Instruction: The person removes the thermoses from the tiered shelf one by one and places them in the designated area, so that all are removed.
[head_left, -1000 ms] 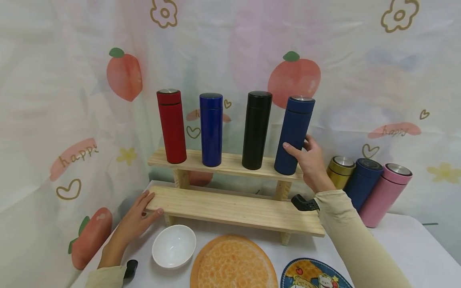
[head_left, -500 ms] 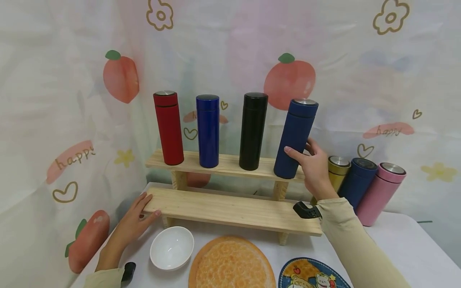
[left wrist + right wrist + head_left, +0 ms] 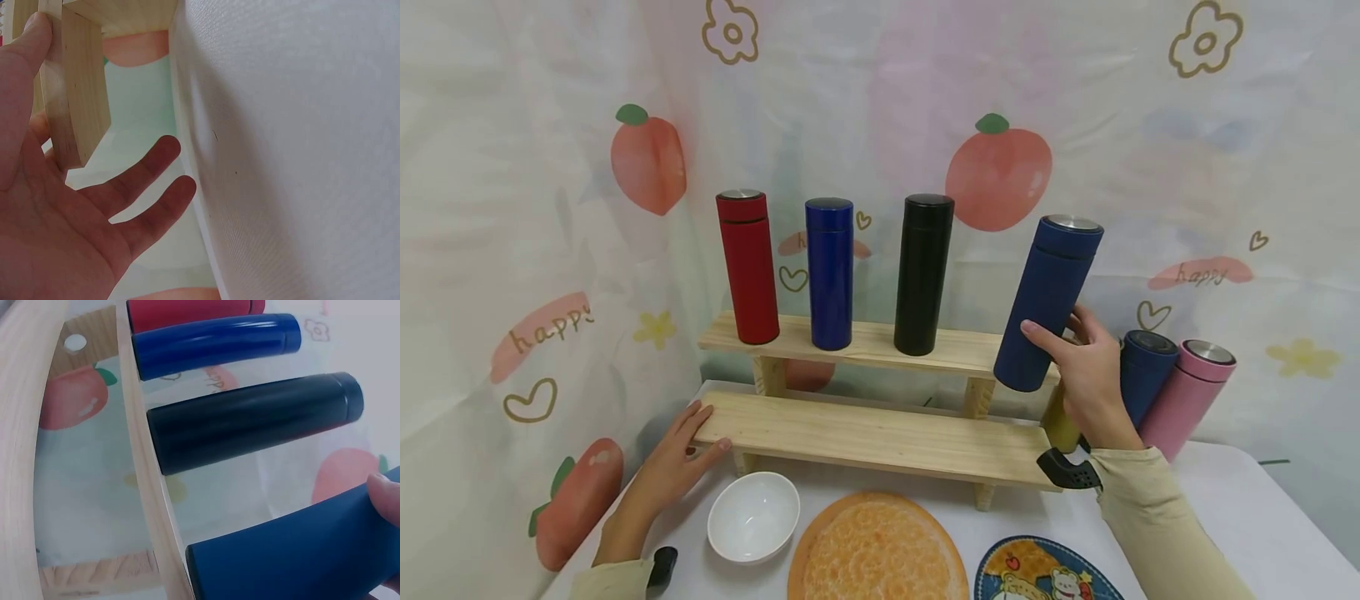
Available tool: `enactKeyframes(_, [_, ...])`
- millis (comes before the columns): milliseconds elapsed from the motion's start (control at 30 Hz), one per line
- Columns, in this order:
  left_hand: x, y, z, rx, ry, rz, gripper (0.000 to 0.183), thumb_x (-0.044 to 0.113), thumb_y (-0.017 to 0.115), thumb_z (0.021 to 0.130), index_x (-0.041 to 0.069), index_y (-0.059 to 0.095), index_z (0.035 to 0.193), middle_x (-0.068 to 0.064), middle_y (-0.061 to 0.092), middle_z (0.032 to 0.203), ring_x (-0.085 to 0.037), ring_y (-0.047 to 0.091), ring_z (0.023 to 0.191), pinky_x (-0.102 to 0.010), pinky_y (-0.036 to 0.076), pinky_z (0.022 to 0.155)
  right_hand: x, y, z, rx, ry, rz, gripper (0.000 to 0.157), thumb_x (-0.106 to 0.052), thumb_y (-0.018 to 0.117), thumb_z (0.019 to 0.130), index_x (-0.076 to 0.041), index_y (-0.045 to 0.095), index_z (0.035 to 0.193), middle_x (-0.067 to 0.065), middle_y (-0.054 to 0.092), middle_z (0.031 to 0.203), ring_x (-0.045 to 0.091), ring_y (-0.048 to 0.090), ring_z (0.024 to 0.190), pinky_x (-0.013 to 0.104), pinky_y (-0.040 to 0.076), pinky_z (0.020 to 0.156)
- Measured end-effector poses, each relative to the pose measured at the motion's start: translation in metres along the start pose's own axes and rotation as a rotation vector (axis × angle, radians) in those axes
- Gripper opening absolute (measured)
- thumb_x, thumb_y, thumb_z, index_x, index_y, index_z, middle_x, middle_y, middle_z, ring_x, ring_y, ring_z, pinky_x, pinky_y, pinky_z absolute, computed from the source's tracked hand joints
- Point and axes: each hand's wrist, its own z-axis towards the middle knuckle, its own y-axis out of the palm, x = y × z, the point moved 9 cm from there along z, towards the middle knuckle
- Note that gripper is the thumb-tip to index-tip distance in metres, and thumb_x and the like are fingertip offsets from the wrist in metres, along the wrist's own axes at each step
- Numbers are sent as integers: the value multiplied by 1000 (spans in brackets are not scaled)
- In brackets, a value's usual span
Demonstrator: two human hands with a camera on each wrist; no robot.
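Observation:
My right hand [image 3: 1093, 379] grips a dark blue thermos flask [image 3: 1047, 292], thumb across its front. The flask leans to the right, its base overlapping the front edge of the upper shelf's right end in the head view. In the right wrist view, the base of this dark blue flask [image 3: 281, 556] is right at the shelf edge. Red [image 3: 748, 275], glossy blue [image 3: 830, 283] and black [image 3: 923, 283] flasks stand upright along the upper shelf. My left hand [image 3: 662, 471] holds the left end of the two-tier wooden stand's lower shelf [image 3: 865, 429], its thumb at the board's edge, two fingers extended.
Behind my right wrist, gold [image 3: 1060, 421], dark blue [image 3: 1146, 371] and pink [image 3: 1191, 396] flasks stand on the white table. Before the stand are a white bowl [image 3: 754, 518], a round bread-patterned mat [image 3: 880, 550] and a cartoon-printed mat [image 3: 1045, 575]. A printed curtain hangs behind.
My right hand has moved the dark blue flask rightward and down toward me, tilting it more. It now hides much of the gold flask. My left hand stays on the stand.

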Motion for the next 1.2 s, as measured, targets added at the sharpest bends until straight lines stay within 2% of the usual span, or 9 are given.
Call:
enactKeyframes(167, [0, 1, 1, 0, 6, -1, 88, 52, 67, 104, -1, 31, 165, -29, 14, 173, -53, 45, 143, -63, 47, 111, 1, -14, -9, 8, 12, -6, 81, -24, 83, 97, -14, 41, 166, 14, 45, 160, 28, 46, 139, 53, 34, 123])
enactKeyframes(333, [-1, 1, 2, 0, 9, 13, 88, 53, 67, 104, -1, 31, 165, -30, 14, 173, -53, 46, 142, -63, 48, 110, -4, -22, -19, 6, 2, 69, 80, -21, 84, 96, -13, 43, 165, 9, 49, 153, 24, 49, 134, 28, 47, 108])
enactKeyframes(400, [-1, 1, 1, 1, 9, 11, 88, 52, 67, 104, -1, 31, 165, -30, 14, 173, -53, 46, 142, -63, 47, 110, -6, -26, -23, 11, -3, 70, 79, -19, 84, 96, -13, 43, 164, 9, 49, 153, 24, 49, 134, 22, 49, 101])
enactKeyframes(467, [0, 1, 1, 4, 11, 5, 88, 52, 67, 104, -1, 32, 165, -29, 14, 173, -53, 44, 144, -63, 47, 111, -6, -30, -27, 18, -2, 59, 79, -18, 84, 97, -14, 43, 165, 9, 48, 154, 25, 48, 135, 25, 45, 108])
enactKeyframes(600, [1, 1, 0, 11, 22, 2, 87, 51, 68, 104, -2, 32, 164, -30, 15, 173, -54, 41, 146, -63, 46, 111, -3, -39, -34, 38, 16, 35, 81, -16, 84, 96, -14, 42, 165, 12, 46, 157, 26, 47, 134, 45, 29, 125])
enactKeyframes(700, [1, 0, 0, 13, 26, 1, 87, 50, 68, 104, -2, 33, 164, -30, 15, 172, -53, 42, 145, -63, 46, 111, 3, -46, -38, 41, 32, 27, 83, -15, 83, 97, -15, 38, 167, 14, 42, 161, 27, 45, 136, 53, 20, 129])
enactKeyframes(1067, [0, 1, 1, 11, 19, 6, 88, 51, 68, 104, -2, 32, 164, -30, 15, 172, -53, 43, 144, -63, 47, 111, 25, -68, -45, 60, 98, 7, 87, -15, 80, 99, -19, 30, 171, 15, 34, 168, 34, 33, 146, 59, 11, 130])
enactKeyframes(1200, [-1, 0, 2, 9, 19, 2, 89, 52, 68, 104, -2, 31, 165, -30, 15, 172, -54, 43, 144, -63, 47, 111, 39, -77, -47, 68, 124, -5, 86, -16, 79, 100, -20, 30, 171, 14, 34, 168, 34, 33, 147, 63, 9, 129])
